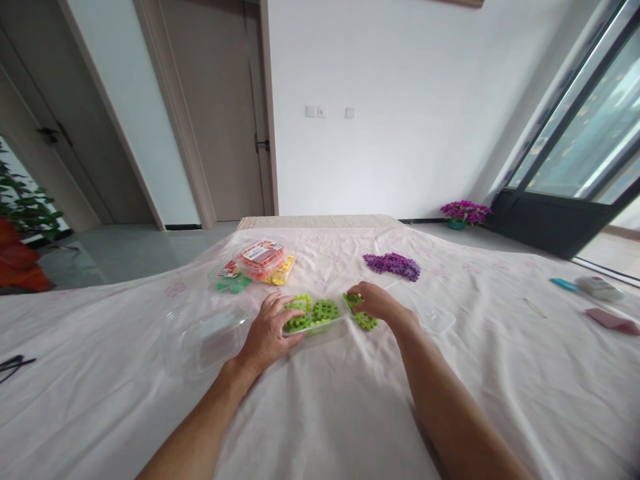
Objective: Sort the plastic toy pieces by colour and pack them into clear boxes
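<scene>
A clear plastic container [320,329] with several green toothed plastic building pieces [325,311] in it lies in front of me. My left hand [270,328] grips its left end, thumb along the near wall and fingers over the rim. Just past its right end, my right hand [375,300] has its fingers bent down onto a green building piece [352,299]; the fingertips are partly hidden. Another green piece [366,322] lies on the cloth below that hand.
Closed boxes of red [261,259], yellow [283,271] and green pieces [233,280] sit at the back left. Purple pieces [393,265] lie at the back right. Clear empty plastic packaging [213,333] is on the left, a clear lid [437,319] on the right. The cloth [320,413] is wrinkled.
</scene>
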`<act>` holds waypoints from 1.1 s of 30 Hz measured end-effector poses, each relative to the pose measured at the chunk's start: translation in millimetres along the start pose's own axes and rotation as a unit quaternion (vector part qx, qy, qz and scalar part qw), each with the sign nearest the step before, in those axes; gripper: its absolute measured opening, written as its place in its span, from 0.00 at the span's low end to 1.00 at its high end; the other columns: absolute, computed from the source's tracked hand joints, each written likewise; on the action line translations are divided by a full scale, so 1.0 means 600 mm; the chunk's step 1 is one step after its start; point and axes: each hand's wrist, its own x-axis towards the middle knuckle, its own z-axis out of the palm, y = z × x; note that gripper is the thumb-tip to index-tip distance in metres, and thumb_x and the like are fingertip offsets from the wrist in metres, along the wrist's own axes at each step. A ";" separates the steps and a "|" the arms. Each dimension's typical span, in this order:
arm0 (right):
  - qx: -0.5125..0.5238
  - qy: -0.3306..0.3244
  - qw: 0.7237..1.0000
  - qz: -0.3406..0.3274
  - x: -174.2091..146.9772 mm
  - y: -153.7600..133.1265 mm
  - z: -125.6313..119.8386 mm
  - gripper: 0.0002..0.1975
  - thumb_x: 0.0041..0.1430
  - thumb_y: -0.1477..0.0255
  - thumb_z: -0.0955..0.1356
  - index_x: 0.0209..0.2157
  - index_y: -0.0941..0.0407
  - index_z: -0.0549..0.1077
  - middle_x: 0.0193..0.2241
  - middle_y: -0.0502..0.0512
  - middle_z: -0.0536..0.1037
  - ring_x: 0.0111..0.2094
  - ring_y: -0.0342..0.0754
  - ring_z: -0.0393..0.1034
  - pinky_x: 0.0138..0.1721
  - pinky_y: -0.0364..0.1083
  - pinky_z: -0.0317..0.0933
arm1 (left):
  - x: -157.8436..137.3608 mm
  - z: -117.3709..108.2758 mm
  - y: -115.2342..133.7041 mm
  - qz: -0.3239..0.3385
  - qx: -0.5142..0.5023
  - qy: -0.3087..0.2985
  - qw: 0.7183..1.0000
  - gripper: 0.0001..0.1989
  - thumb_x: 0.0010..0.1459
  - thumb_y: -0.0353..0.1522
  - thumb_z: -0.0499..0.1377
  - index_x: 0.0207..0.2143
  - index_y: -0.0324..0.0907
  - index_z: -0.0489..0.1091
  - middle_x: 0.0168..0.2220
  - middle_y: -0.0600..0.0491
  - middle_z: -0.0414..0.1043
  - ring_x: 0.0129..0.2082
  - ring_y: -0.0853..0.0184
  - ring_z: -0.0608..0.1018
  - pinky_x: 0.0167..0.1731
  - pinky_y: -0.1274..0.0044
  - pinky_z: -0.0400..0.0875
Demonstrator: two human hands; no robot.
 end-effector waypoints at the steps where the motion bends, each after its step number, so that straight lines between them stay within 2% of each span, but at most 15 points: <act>1: 0.006 0.003 1.000 0.001 -0.002 0.000 -0.003 0.21 0.51 0.73 0.69 0.50 0.55 0.76 0.48 0.57 0.77 0.47 0.52 0.71 0.47 0.43 0.60 | 0.000 0.000 -0.001 0.001 0.000 0.002 1.000 0.17 0.51 0.38 0.64 0.45 0.49 0.74 0.55 0.49 0.68 0.61 0.52 0.62 0.59 0.55 0.60; 3: 0.018 0.015 1.000 0.010 -0.006 0.001 -0.010 0.16 0.57 0.71 0.65 0.46 0.54 0.77 0.44 0.57 0.79 0.44 0.51 0.73 0.44 0.43 0.60 | 0.000 0.001 -0.002 0.003 0.000 0.003 1.000 0.17 0.51 0.38 0.65 0.45 0.50 0.74 0.55 0.49 0.68 0.60 0.52 0.62 0.59 0.55 0.60; 5: 0.029 0.042 0.998 0.036 -0.009 0.003 -0.018 0.16 0.61 0.72 0.62 0.44 0.55 0.78 0.41 0.57 0.80 0.42 0.50 0.73 0.42 0.42 0.61 | -0.001 0.002 -0.002 0.004 -0.001 0.004 1.000 0.17 0.51 0.38 0.65 0.45 0.50 0.74 0.55 0.49 0.68 0.61 0.52 0.62 0.59 0.55 0.60; 8: 0.056 0.077 0.991 0.093 -0.008 0.018 -0.025 0.18 0.61 0.74 0.61 0.49 0.56 0.75 0.39 0.57 0.81 0.40 0.48 0.74 0.40 0.41 0.60 | -0.001 0.003 -0.002 0.005 -0.006 0.009 1.000 0.17 0.51 0.38 0.65 0.45 0.50 0.75 0.55 0.49 0.68 0.60 0.52 0.62 0.59 0.54 0.60; 11: 0.053 0.075 0.987 0.129 -0.006 0.042 -0.021 0.20 0.61 0.76 0.60 0.52 0.57 0.73 0.40 0.58 0.80 0.41 0.48 0.74 0.40 0.42 0.60 | -0.001 0.003 -0.003 0.005 -0.009 0.010 1.000 0.17 0.51 0.38 0.64 0.45 0.50 0.74 0.55 0.49 0.68 0.61 0.52 0.62 0.59 0.54 0.60; 13: 0.029 0.055 0.987 0.147 -0.006 0.057 -0.014 0.20 0.61 0.75 0.60 0.52 0.57 0.73 0.44 0.60 0.79 0.44 0.50 0.73 0.43 0.44 0.60 | -0.001 0.003 -0.003 0.005 -0.009 0.008 1.000 0.17 0.51 0.38 0.64 0.46 0.50 0.74 0.55 0.49 0.68 0.61 0.52 0.62 0.59 0.55 0.60; 15: 0.012 0.023 0.987 0.156 -0.008 0.066 -0.007 0.21 0.59 0.71 0.63 0.54 0.56 0.72 0.49 0.62 0.76 0.48 0.52 0.71 0.46 0.46 0.60 | -0.001 0.003 -0.003 0.006 -0.010 0.007 1.000 0.17 0.51 0.38 0.64 0.45 0.50 0.74 0.54 0.49 0.68 0.61 0.53 0.62 0.59 0.55 0.60; 17: 0.006 -0.002 0.988 0.155 -0.009 0.068 -0.001 0.27 0.55 0.68 0.67 0.57 0.57 0.69 0.52 0.63 0.73 0.50 0.54 0.69 0.48 0.47 0.60 | -0.001 0.003 -0.003 0.006 -0.010 0.007 1.000 0.17 0.51 0.38 0.64 0.45 0.50 0.74 0.54 0.49 0.68 0.61 0.53 0.62 0.59 0.55 0.59; 20: -0.001 -0.020 0.989 0.144 -0.010 0.064 0.002 0.32 0.50 0.67 0.70 0.58 0.57 0.67 0.52 0.62 0.73 0.50 0.54 0.69 0.48 0.46 0.60 | -0.001 0.003 -0.003 0.007 -0.007 0.006 1.000 0.17 0.52 0.38 0.64 0.45 0.49 0.74 0.55 0.48 0.68 0.61 0.53 0.62 0.60 0.55 0.59; 24: -0.015 -0.010 0.990 0.141 -0.010 0.058 -0.002 0.26 0.49 0.68 0.71 0.52 0.55 0.73 0.48 0.60 0.76 0.49 0.54 0.70 0.45 0.46 0.60 | -0.001 0.001 -0.001 0.006 -0.002 0.003 1.000 0.17 0.52 0.38 0.64 0.46 0.49 0.74 0.55 0.48 0.67 0.61 0.53 0.61 0.60 0.55 0.59; 27: -0.010 0.032 0.987 0.155 -0.014 0.050 -0.015 0.24 0.48 0.66 0.71 0.49 0.55 0.74 0.45 0.59 0.77 0.46 0.55 0.71 0.42 0.46 0.60 | -0.001 0.002 -0.002 0.005 -0.001 -0.001 1.000 0.17 0.52 0.38 0.64 0.46 0.49 0.74 0.55 0.48 0.67 0.61 0.52 0.61 0.60 0.56 0.59; 30: 0.045 0.096 0.988 0.108 -0.018 0.024 -0.036 0.25 0.50 0.66 0.71 0.51 0.55 0.73 0.43 0.58 0.78 0.43 0.52 0.71 0.41 0.45 0.61 | -0.001 0.003 -0.002 0.002 -0.006 -0.002 1.000 0.17 0.52 0.38 0.64 0.45 0.49 0.74 0.55 0.48 0.67 0.61 0.52 0.61 0.60 0.55 0.58; 33: 0.116 0.136 0.984 -0.019 -0.022 -0.019 -0.055 0.25 0.50 0.69 0.71 0.52 0.54 0.73 0.44 0.56 0.77 0.41 0.49 0.71 0.42 0.44 0.61 | -0.002 0.004 -0.003 -0.002 -0.014 0.000 1.000 0.17 0.52 0.38 0.64 0.45 0.49 0.74 0.55 0.49 0.67 0.62 0.51 0.59 0.60 0.54 0.58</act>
